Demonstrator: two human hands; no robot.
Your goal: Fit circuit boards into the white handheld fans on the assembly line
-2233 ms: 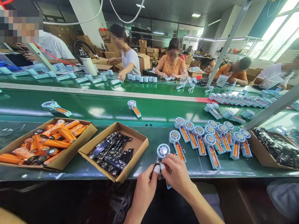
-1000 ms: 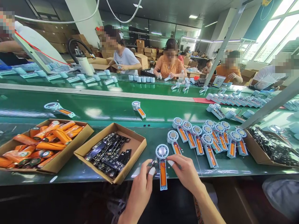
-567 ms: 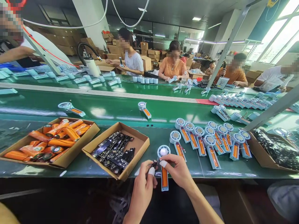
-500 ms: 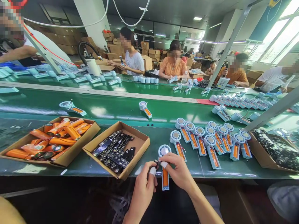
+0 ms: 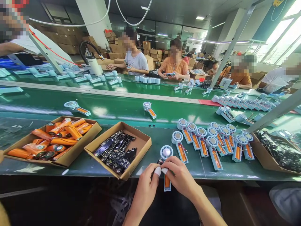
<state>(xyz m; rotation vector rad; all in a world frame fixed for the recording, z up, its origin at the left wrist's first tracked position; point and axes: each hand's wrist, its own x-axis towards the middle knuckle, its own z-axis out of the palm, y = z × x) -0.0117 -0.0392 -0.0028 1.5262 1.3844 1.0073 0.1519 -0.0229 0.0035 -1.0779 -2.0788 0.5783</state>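
Close in front of me, a light-blue handheld fan housing [image 5: 166,152] lies at the table's near edge, its round head away from me and an orange battery [image 5: 166,182] in its handle. Over the handle, my left hand [image 5: 148,180] is closed, pinching a small black circuit board [image 5: 160,161], mostly hidden by the fingers. My right hand [image 5: 180,173] is closed too, its fingertips meeting the left ones at the board. What it pinches is hidden. White covers wrap fingertips of both hands.
A carton of circuit boards [image 5: 143,151] and a carton of orange batteries [image 5: 94,133] stand left. Several fan housings [image 5: 212,141] lie right, beside a box of dark parts [image 5: 256,153]. Behind runs a green conveyor [image 5: 117,108] with fan housings; people sit across it.
My hands have drawn together, the right fingertips now against the left ones, covering more of the board. Fan housings on the near belt have shifted right. A co-worker opposite has lifted a fan housing.
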